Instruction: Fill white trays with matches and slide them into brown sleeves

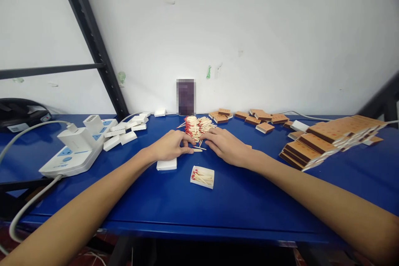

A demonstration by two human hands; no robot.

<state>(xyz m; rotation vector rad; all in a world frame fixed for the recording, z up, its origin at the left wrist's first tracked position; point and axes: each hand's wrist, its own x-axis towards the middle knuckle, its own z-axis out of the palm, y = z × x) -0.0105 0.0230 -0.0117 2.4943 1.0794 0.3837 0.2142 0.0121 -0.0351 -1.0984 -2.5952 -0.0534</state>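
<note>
A heap of red-tipped matches (199, 126) lies near the back of the blue table (237, 203). At the heap's front left is my left hand (173, 144), its thumb and fingers apart beside a few loose matches (198, 149). My right hand (227, 145) reaches in from the other side, fingers curved down at the heap's front edge; whether its fingertips grip a match is too small to tell. Nearer to me sits a white tray (202, 176) holding several matches. Another white tray (166, 164) rests partly under my left hand.
White trays (126, 129) are scattered at the left beside a power strip (81, 160) with chargers and cables. Brown matchbox sleeves (258, 116) lie at the back right, with tall stacks (321, 141) further right. A dark pixelated object (186, 96) leans on the wall.
</note>
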